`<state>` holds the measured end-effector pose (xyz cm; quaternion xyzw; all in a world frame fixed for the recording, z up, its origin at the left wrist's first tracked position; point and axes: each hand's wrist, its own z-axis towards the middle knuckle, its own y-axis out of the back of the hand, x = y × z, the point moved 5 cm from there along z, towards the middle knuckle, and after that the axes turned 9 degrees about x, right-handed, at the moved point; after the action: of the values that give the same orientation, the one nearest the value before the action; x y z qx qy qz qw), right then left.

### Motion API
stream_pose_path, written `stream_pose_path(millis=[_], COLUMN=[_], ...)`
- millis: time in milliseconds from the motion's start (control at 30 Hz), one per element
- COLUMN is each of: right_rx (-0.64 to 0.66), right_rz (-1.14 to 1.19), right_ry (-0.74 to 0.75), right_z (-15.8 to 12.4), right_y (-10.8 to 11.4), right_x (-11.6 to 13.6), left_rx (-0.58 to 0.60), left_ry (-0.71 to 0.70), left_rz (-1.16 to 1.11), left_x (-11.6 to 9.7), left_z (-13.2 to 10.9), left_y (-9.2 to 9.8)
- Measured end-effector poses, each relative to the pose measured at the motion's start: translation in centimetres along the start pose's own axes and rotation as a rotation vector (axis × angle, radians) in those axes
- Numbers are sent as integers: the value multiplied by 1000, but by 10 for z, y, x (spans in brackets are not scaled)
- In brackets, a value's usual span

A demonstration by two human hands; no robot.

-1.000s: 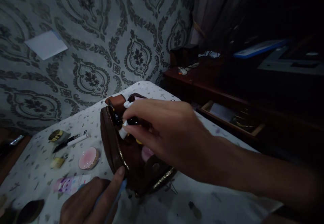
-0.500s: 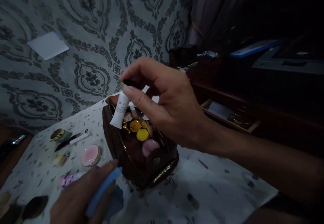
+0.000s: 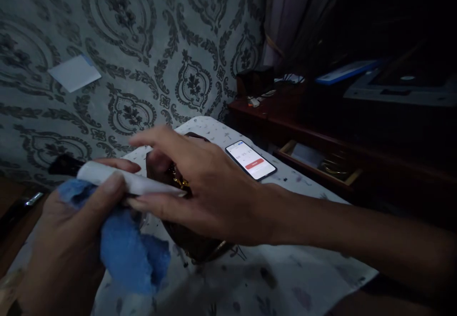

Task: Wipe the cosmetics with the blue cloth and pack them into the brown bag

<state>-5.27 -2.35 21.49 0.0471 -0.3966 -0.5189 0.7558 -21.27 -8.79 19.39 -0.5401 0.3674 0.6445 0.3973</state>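
Observation:
A white squeeze tube (image 3: 134,181) with a black cap lies nearly level, its cap end to the left. My left hand (image 3: 76,230) grips it between thumb and fingers. That same hand also holds a crumpled blue cloth (image 3: 124,254), which hangs down below the tube. My right hand (image 3: 217,190) is around the tube's flat end, thumb along its underside and index finger raised apart from it. Behind my right hand stands a brown zippered bag (image 3: 200,244), mostly covered; a bit of gold chain (image 3: 179,179) shows in its opening.
A lit phone (image 3: 251,160) showing a timer lies on the patterned white tablecloth (image 3: 278,282). To the right are a dark red desk (image 3: 264,116) and an open drawer (image 3: 321,163). A patterned wall (image 3: 143,44) closes off the back.
My right hand has brought the tube left and down from above the bag, and its fingers have spread. My left hand has risen with the cloth and taken hold of the tube. The phone has come into sight.

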Motion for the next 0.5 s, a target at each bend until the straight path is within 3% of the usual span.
stream_pose_path(millis=[100,200,300,400,500], right_rx=[9,-71,-213,-330,-292], right_rz=[113,160,109,-12,-169], right_ry=[-59,-100,-145,-173,-168], right_z=[-19,-31,-35,-36,-32], right_y=[0,7,24,45,54], right_x=[-11,-13,-11,-10,-11], left_rx=[61,158,286,391,443], left_ry=[-94,-33,-35,-268,-428], left_rz=[-16,26,382,800,992], left_x=[-8,-1,9,17,30], left_z=[4,6,4,-6,-20], left_y=[-9,-17,-19,-13,0])
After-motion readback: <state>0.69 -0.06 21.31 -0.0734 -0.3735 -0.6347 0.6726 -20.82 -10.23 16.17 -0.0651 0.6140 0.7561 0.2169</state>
